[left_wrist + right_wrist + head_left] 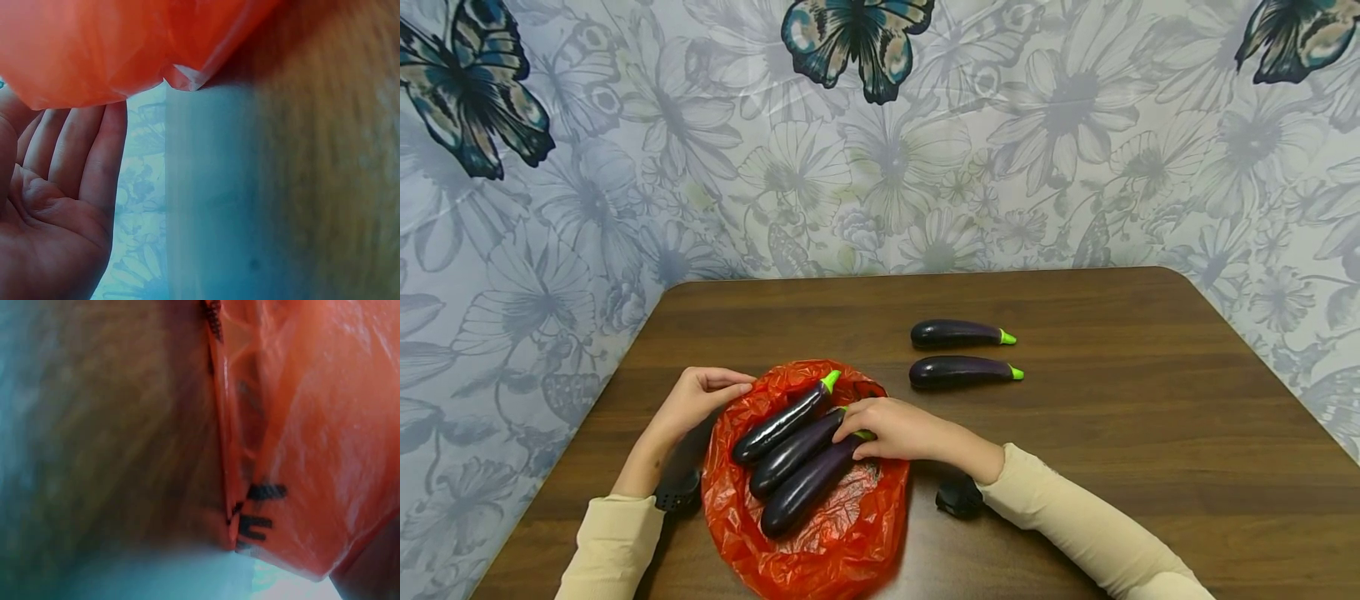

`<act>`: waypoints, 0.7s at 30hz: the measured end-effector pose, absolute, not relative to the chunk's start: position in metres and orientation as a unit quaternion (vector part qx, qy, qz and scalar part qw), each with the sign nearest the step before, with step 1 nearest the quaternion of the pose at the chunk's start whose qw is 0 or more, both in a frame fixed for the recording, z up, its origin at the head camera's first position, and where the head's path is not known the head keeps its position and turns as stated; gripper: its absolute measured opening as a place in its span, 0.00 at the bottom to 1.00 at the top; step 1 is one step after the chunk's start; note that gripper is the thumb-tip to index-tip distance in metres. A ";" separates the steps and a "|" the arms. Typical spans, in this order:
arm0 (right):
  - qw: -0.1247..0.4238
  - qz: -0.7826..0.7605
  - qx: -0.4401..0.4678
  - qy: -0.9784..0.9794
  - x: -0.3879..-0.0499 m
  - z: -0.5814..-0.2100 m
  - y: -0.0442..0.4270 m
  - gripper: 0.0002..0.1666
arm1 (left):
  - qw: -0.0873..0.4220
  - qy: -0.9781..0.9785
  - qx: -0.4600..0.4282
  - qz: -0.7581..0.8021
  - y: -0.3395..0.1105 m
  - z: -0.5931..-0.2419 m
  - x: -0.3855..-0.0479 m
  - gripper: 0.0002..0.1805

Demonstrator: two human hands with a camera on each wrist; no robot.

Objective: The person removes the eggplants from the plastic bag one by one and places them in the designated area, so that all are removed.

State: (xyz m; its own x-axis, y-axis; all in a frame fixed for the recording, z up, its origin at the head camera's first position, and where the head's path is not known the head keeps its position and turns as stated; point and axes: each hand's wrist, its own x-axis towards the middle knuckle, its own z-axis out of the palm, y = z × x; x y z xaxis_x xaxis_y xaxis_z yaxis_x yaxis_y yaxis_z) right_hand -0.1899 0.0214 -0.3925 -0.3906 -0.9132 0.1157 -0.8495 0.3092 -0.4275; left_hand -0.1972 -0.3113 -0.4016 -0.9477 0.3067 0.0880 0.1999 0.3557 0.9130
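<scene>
We find the nearest eggplant (808, 492) inside the red bag (868, 533), lowest of a slanting row of three. Its long axis runs diagonally, from a blunt end near us on the left to a green stem farther off on the right. The right hand (891, 427) is much the closer one and comes in at the stem end; its grip pinches there, thumb on one side and fingers on the other, so the body lies leftward and toward us from the grip. We judge that a lift from here would turn on this end hold, with the heavier end free to swing. The middle eggplant (797, 454) lies alongside, close by the fingertips, and the far eggplant (782, 425) lies beyond it. Across the bag, the left hand (703, 396) pinches the rim. Farther out on the counter (1112, 400), past the right hand, we see an upper loose eggplant (955, 333) and a lower loose eggplant (962, 372), side by side, axes running left to right, stems rightward.
</scene>
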 end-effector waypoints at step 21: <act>-0.009 -0.334 -0.501 0.798 -0.197 -0.368 0.068 0.19 | 0.049 0.823 0.153 0.545 -0.313 -0.403 -0.196 0.13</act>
State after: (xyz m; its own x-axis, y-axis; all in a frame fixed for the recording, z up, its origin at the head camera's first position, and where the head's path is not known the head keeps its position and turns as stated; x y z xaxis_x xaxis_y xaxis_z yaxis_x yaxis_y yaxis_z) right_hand -0.1973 0.0681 -0.3684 -0.4972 -0.7948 0.3481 -0.8062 0.2748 -0.5240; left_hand -0.1963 -0.3128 -0.4030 -0.9486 0.3044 0.0865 0.1981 0.3583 0.9123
